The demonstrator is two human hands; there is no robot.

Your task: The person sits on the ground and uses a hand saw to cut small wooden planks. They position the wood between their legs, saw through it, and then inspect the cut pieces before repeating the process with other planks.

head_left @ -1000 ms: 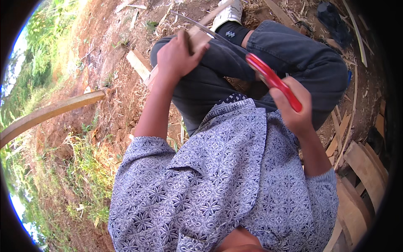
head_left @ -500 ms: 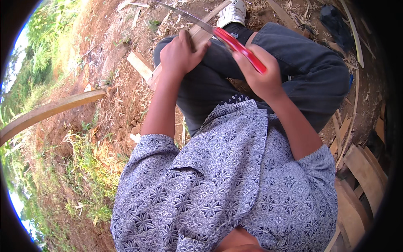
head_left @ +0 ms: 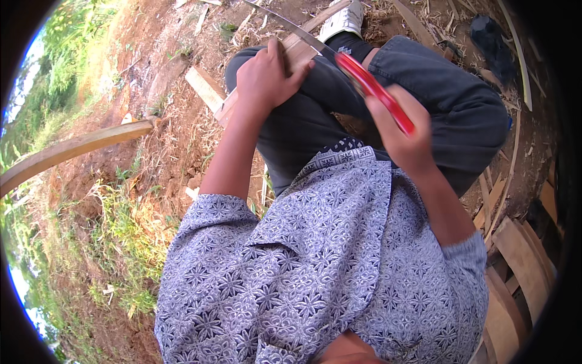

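A handsaw with a red handle (head_left: 377,91) is gripped in my right hand (head_left: 405,124), which is slightly blurred. Its thin metal blade (head_left: 297,31) slants up to the left and crosses a pale wooden board (head_left: 298,53). Over that board, on its near side of the blade, my left hand (head_left: 264,77) is wrapped with the thumb along one edge, holding it against my leg. The board runs diagonally from beside my left forearm toward my shoe (head_left: 342,23). Where the saw teeth meet the wood is too small to make out.
Another wood piece (head_left: 205,87) lies on the ground by the board's lower end. A curved timber (head_left: 79,148) juts in from the left. Stacked planks (head_left: 526,264) stand at the lower right, with a dark bag-like object (head_left: 490,45) at the upper right. Shavings litter the soil.
My right hand and the saw have moved to the right and toward me, drawing the blade back across the board. My left hand keeps its grip on the board.
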